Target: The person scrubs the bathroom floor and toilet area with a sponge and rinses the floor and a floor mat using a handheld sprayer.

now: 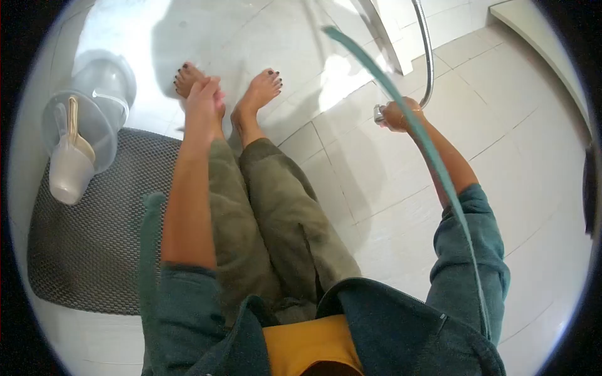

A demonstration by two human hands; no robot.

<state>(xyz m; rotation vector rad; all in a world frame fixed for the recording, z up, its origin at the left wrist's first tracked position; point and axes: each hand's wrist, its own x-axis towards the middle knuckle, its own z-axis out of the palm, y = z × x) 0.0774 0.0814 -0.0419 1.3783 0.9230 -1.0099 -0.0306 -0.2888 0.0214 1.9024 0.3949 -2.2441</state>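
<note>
Chrome sprayer (379, 113) sits in the right hand (402, 115), fingers wrapped round it, out over the tiles (389, 166); hose (429, 56) runs up and away from that grip. Left hand (202, 97) is down at the left foot (185, 76), fingers bent; can't tell from here whether it holds anything. Right foot (260, 92) is just beside, flat on the tiles. Off to the person's left: mat (94, 244), clear tub (105, 139), pale dipper (68, 177).
</note>
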